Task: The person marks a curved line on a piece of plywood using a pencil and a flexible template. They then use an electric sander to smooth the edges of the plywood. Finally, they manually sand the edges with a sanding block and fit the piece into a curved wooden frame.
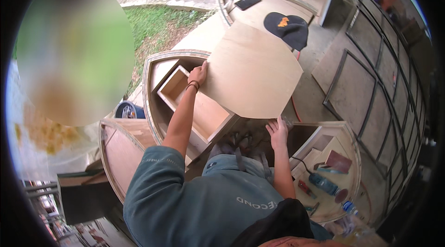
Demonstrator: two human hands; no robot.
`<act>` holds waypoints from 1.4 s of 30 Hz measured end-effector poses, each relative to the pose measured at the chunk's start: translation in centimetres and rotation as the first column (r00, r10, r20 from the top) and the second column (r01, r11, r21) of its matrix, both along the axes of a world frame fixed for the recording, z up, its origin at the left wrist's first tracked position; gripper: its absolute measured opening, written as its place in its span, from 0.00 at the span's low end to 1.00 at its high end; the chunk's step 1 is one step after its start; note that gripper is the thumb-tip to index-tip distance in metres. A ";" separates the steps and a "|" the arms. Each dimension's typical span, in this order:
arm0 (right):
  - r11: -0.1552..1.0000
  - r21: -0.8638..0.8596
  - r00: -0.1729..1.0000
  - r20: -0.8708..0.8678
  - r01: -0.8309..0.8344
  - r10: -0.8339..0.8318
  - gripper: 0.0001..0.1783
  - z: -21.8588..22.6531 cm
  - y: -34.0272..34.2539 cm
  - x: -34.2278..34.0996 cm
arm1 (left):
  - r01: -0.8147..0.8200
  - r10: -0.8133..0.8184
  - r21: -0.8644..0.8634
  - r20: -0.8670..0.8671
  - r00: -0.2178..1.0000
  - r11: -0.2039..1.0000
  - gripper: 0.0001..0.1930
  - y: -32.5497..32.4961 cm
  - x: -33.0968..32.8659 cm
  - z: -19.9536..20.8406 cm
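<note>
Outdoor workshop floor, concrete, with paving and grass at 11 o'clock. From my remote seat I saw both hands on a plywood panel (252,70), flat-sided with one end tapering to a blunt point. Left hand (198,75) gripped its 9 o'clock edge, fingers curled over it; right hand (278,131) lay at the 6 o'clock edge, fingers spread flat against it. The panel was held over the open arched plywood cabinet (153,73) with its inner box (194,108), tilted, not seated. I judged this the lid-positioning step; the next move called for turning the panel so its outline matched the arched frame. Long axis ran roughly 10 to 4 o'clock, pointed end toward 4. Black cap (287,28) at 1 o'clock, tools in the cabinet at 5.
</note>
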State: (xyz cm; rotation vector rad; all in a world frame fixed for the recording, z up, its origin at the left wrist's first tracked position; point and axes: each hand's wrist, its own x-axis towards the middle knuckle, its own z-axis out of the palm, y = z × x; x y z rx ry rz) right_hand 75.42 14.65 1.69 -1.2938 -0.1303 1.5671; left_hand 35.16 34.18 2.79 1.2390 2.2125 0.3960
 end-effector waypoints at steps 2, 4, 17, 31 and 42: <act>0.999 0.030 0.982 -0.187 -0.032 0.037 0.27 1.2 2.8 -3.2 | -0.155 0.155 -0.061 -0.003 0.988 0.986 0.41 -0.3 -0.8 0.5; 0.998 -0.021 0.983 -0.173 0.052 -0.055 0.26 0.4 4.1 -2.5 | -0.135 0.136 -0.037 0.031 0.990 0.990 0.43 -1.2 1.8 2.6; 0.907 0.408 0.995 -0.040 0.104 -0.096 0.43 13.5 1.5 -4.3 | -0.682 0.427 0.088 0.719 0.548 0.726 0.37 -17.7 21.0 5.9; 0.910 0.244 0.926 0.265 -0.336 0.271 0.41 16.0 7.8 1.3 | -0.802 -0.169 0.134 0.985 0.042 0.582 0.22 -26.5 3.7 12.4; 0.532 -0.058 0.367 0.661 -0.845 0.655 0.26 11.0 15.1 -13.8 | -0.773 0.406 -0.052 0.872 0.274 0.633 0.28 -43.4 5.6 5.5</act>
